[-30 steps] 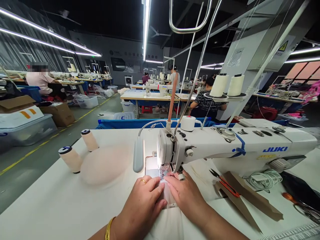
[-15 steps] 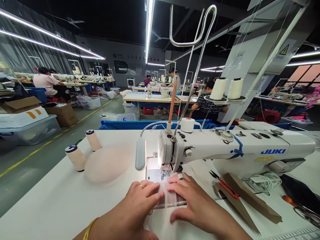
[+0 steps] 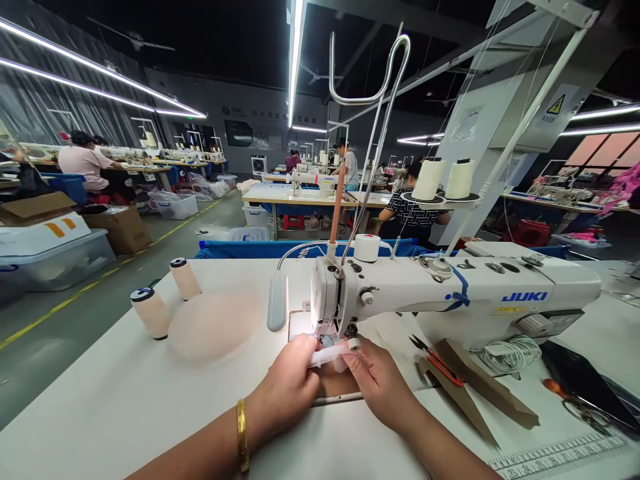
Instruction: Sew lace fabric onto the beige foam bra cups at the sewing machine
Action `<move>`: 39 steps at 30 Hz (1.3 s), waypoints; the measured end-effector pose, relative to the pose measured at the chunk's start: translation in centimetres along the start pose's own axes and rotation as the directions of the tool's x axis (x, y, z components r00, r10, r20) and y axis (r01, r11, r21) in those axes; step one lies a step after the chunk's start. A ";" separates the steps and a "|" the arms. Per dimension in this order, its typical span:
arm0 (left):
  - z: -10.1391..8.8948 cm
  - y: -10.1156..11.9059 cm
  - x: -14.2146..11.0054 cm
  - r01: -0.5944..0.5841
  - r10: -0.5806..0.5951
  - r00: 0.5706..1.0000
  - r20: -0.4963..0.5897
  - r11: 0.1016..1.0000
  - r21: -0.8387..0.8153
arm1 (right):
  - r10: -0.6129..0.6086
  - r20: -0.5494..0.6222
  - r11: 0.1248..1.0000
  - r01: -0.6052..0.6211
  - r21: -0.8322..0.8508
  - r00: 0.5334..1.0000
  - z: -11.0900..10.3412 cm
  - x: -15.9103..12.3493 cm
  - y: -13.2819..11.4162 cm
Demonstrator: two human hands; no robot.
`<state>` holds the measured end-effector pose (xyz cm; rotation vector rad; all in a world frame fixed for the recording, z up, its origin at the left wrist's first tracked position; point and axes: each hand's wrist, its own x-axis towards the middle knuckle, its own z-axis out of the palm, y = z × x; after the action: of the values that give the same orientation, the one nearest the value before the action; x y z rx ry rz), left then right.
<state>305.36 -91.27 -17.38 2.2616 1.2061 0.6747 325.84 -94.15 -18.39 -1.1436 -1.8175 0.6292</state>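
Note:
A strip of sheer white fabric [image 3: 329, 354] stretches between my two hands, just in front of the needle area of a white JUKI sewing machine [image 3: 395, 283]. My left hand [image 3: 285, 387], closed, pinches the strip's left end. On the other side my right hand [image 3: 385, 383] grips the right end, thumb on top. The presser foot is partly hidden behind the fabric and fingers. Below the strip the machine's bed plate [image 3: 340, 388] shows. A gold bracelet [image 3: 242, 433] circles my left wrist.
Two thread cones [image 3: 151, 313] and a pale sheer round piece [image 3: 215, 327] lie left. A grey lamp [image 3: 277, 303] stands beside the needle. Right are thread snips [image 3: 437, 362], brown card [image 3: 493, 390], a coiled cable [image 3: 515, 355], a phone [image 3: 583, 380] and a ruler [image 3: 560, 457]. Co-workers sit beyond.
My hands, spread over the fabric at the bed before, have closed on it. The strip, which ran toward me, is now gathered up and held crosswise between them. The view has shifted slightly.

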 end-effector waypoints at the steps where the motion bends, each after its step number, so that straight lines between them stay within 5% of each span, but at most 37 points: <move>1: 0.0 -0.1 0.1 -0.017 0.017 1.000 -0.006 1.000 -0.002 | 0.013 -0.010 1.000 -0.013 0.024 1.000 0.1 0.0 0.0; 11: -1.1 1.3 0.0 0.080 -0.075 0.997 0.034 0.969 -0.233 | 0.031 -0.001 0.996 -0.031 0.083 1.000 0.1 0.1 -0.6; 16: -0.7 -0.1 0.4 -0.037 0.024 0.997 -0.079 0.986 -0.164 | 0.031 0.009 0.987 -0.032 0.159 0.999 0.3 0.0 -0.6; 20: -0.3 -0.8 0.5 -0.059 0.057 0.998 -0.017 0.987 -0.151 | 0.029 -0.010 0.987 -0.028 0.158 1.000 0.5 0.0 -0.7; 27: -0.4 0.0 0.4 0.072 -0.058 0.996 0.062 0.965 -0.252 | 0.052 -0.007 0.983 -0.051 0.175 0.999 0.4 0.0 -0.6; 33: 0.1 -0.5 -0.8 -0.196 0.192 0.980 -0.044 0.973 -0.124 | -0.066 0.103 0.998 0.068 -0.008 0.992 -0.5 -0.3 -0.6; 39: 1.0 -1.2 -3.3 -0.475 0.478 0.878 -0.019 0.876 0.083 | -0.142 0.486 0.917 0.299 -0.263 0.862 -1.7 -0.9 -1.5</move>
<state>303.63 -93.67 -19.51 2.6500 0.6896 0.8638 326.86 -95.68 -16.74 -1.0246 -2.5014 0.4924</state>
